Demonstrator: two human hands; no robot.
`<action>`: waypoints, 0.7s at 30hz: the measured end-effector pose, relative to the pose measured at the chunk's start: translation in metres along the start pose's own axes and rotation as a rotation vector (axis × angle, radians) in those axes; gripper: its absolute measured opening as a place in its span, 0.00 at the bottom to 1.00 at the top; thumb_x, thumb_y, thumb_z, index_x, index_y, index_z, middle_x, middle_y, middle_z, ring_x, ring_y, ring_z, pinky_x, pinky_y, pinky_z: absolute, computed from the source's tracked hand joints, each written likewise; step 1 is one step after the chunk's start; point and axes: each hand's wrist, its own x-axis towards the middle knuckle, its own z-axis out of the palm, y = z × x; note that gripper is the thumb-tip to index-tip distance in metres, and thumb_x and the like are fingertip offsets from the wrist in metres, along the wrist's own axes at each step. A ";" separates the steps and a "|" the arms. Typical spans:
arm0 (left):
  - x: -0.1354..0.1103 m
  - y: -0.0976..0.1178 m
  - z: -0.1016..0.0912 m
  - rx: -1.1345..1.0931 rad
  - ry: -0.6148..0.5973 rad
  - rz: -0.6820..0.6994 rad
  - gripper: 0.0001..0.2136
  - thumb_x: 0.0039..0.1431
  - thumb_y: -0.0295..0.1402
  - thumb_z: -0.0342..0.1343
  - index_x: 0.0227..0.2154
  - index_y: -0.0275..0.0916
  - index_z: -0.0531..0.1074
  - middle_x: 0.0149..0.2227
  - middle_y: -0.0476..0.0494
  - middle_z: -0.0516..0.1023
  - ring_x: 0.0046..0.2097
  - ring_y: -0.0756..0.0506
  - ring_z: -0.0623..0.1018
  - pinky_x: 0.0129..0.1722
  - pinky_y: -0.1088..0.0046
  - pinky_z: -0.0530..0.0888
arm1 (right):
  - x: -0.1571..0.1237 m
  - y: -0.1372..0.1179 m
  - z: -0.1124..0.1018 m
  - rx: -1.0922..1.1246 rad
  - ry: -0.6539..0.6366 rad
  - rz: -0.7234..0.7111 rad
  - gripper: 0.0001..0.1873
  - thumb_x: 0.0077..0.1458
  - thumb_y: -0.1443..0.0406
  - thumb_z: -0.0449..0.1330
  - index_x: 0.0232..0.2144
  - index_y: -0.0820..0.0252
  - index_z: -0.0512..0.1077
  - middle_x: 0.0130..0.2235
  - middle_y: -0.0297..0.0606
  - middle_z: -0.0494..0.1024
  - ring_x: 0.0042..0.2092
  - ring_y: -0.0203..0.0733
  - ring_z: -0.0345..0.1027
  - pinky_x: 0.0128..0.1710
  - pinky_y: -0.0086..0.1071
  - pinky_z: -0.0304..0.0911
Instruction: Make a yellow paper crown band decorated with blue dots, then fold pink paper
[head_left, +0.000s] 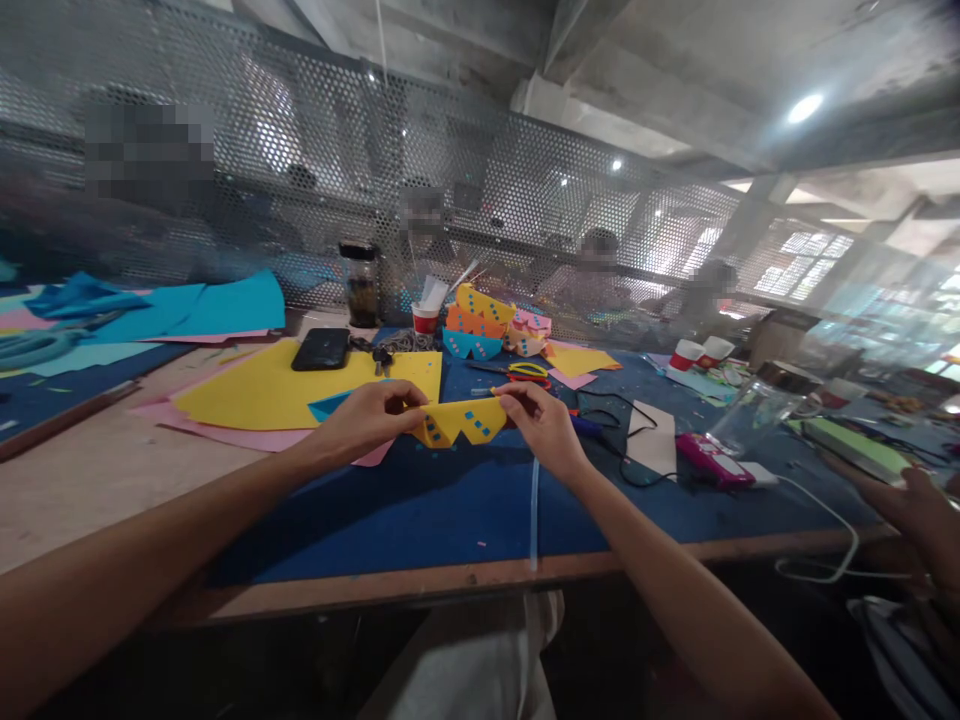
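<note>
Between my two hands a yellow paper cutout (pixel 469 418) with a notched lower edge and small blue squares is held up above the blue mat. My left hand (pixel 375 415) pinches its left end, and my right hand (pixel 541 425) pinches its right end. Behind it, similar folded pieces in yellow, orange, blue and pink stand together, with an orange piece (pixel 471 323) among them. Scissors with yellow and red handles (pixel 527 371) lie just past my right hand. A blue paper scrap (pixel 330 403) lies beside my left hand on large yellow paper (pixel 240 395).
A phone (pixel 321 349) and keys (pixel 382 358) rest on the yellow paper. Behind stand a dark-lidded jar (pixel 360 285) and a paper cup (pixel 426 318). A corded blue tool (pixel 586 425), a pink box (pixel 712 462) and a clear jar (pixel 757 410) are rightward. Another person's hand (pixel 919 510) holds green paper.
</note>
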 end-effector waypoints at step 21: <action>0.002 -0.004 0.001 0.035 -0.015 -0.007 0.12 0.51 0.44 0.63 0.28 0.39 0.77 0.24 0.48 0.75 0.27 0.46 0.72 0.25 0.74 0.62 | 0.001 -0.003 0.000 -0.030 -0.001 -0.012 0.17 0.63 0.50 0.63 0.43 0.55 0.79 0.44 0.40 0.82 0.40 0.44 0.77 0.39 0.36 0.78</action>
